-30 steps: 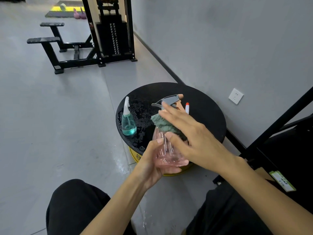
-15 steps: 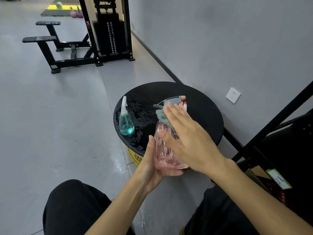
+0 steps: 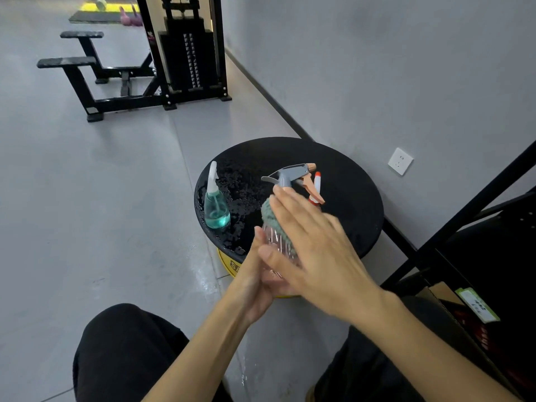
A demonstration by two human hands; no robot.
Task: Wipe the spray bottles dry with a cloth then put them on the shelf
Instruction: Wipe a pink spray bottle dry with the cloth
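pink spray bottle (image 3: 278, 248) is held over the near edge of the wet table (image 3: 348, 198), left hand (image 3: 255, 282) gripping its base, right hand (image 3: 316, 256) pressing the cloth (image 3: 269, 213) flat-fingered against its shoulder; wiping under way, teal spray bottle (image 3: 216, 204) apparently not yet wiped, shelf (image 3: 464, 213) placement pending.

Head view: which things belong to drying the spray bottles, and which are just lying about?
Job: pink spray bottle, green cloth, teal spray bottle, red-tipped bottle, left hand, right hand, shelf.
Lying about: weight machine, wall socket, kettlebells, cardboard box.
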